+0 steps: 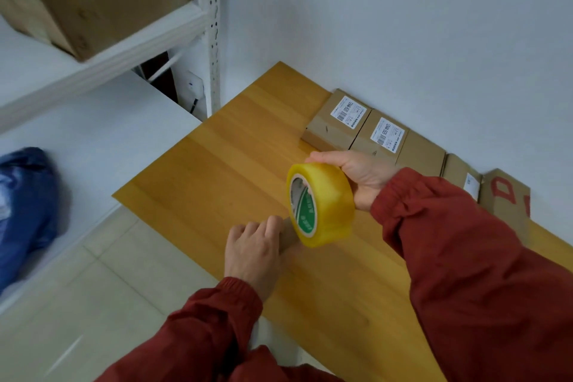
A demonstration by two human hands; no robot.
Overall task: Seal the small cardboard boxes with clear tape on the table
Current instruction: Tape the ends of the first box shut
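Observation:
My right hand (361,178) grips a thick roll of yellowish clear tape (322,203) and holds it on edge above the wooden table (217,164). Just below the roll, my left hand (252,253) has its fingers curled over a small cardboard box (288,234); the hand and the roll hide most of that box. A row of several small cardboard boxes (336,121) lines the wall at the back of the table, some with white labels.
A white metal shelf rack (207,40) stands at the left with a large cardboard box (93,0) on it. A blue bag (24,211) lies on a white surface at the far left. A flat box with red markings (508,198) leans at the right wall.

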